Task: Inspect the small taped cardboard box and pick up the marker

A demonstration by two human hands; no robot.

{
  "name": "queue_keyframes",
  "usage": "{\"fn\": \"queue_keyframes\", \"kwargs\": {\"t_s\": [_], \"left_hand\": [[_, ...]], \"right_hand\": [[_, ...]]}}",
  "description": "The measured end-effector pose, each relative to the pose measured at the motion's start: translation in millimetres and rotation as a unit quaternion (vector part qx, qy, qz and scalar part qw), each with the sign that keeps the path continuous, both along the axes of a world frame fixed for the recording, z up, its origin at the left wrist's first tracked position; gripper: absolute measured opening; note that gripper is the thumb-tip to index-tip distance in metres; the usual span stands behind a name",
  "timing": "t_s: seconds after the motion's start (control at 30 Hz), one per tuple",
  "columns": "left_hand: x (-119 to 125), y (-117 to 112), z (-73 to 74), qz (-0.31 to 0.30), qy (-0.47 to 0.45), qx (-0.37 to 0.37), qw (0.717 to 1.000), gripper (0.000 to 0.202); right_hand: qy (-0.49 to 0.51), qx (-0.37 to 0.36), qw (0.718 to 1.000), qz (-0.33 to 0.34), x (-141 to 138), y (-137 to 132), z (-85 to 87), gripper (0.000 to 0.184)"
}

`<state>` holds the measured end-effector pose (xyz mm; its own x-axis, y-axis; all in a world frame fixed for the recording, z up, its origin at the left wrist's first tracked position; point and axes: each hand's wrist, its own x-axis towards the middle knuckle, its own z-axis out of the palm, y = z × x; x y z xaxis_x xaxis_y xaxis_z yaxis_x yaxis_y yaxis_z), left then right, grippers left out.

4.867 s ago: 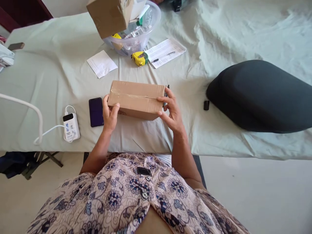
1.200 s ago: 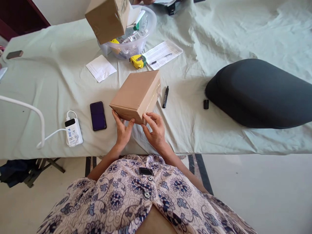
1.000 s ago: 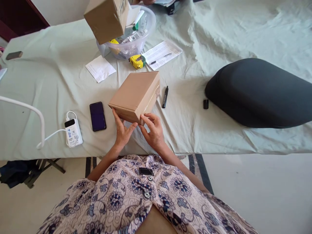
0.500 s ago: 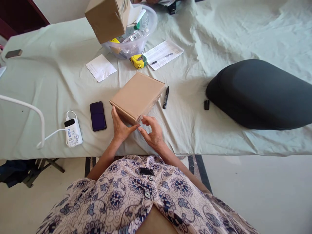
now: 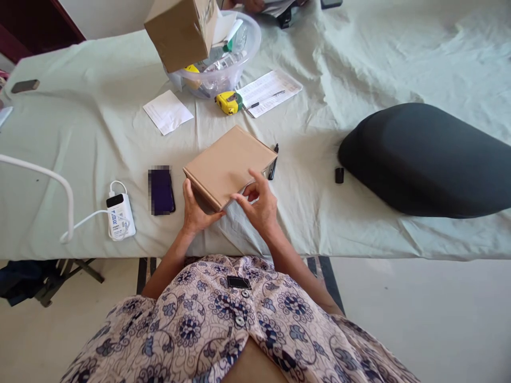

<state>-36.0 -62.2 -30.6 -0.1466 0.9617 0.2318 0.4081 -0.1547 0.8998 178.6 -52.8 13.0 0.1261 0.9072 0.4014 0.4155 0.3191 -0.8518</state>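
A flat brown cardboard box point(image 5: 230, 166) is tilted a little on the green cloth in front of me. My left hand point(image 5: 195, 213) grips its near left side, fingers up along the side and thumb along the bottom corner. At the near right edge is my right hand point(image 5: 260, 206), its thumb at the edge and its index finger raised over the top face. The other right fingers are curled and partly hidden, but thumb and index stay apart. A black marker point(image 5: 273, 162) lies beside the box's right corner, partly covered by it.
Behind the box lie a yellow tape measure point(image 5: 229, 102), a printed sheet with a pen point(image 5: 275, 90) and a white paper point(image 5: 168, 112). A plastic basin point(image 5: 251, 42) holds bottles and a larger carton point(image 5: 179, 37). Phone point(image 5: 162, 190), power bank point(image 5: 120, 217) left; black seat point(image 5: 427, 159), marker cap point(image 5: 339, 175) right.
The box has turned slightly and shifted right, its right corner now over the marker. My right hand has moved up and right along the box edge, with its index finger lifted.
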Motion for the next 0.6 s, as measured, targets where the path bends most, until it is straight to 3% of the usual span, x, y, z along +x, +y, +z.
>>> {"fn": "queue_keyframes", "kwargs": {"t_s": [0.2,0.43,0.6], "left_hand": [[-19.9,-2.7,1.5,-0.046,0.000,-0.024,0.999,0.172],[-39.0,2.1,14.1,-0.114,-0.056,-0.006,0.992,0.154],[-39.4,3.0,24.1,-0.122,-0.166,-0.056,0.977,0.132]], "right_hand": [[0.070,-0.033,0.992,-0.100,29.5,26.5,-9.0,0.085],[0.072,-0.065,0.988,-0.117,48.3,37.8,-2.8,0.059],[0.131,-0.065,0.985,-0.092,49.7,37.0,-4.7,0.059]]}}
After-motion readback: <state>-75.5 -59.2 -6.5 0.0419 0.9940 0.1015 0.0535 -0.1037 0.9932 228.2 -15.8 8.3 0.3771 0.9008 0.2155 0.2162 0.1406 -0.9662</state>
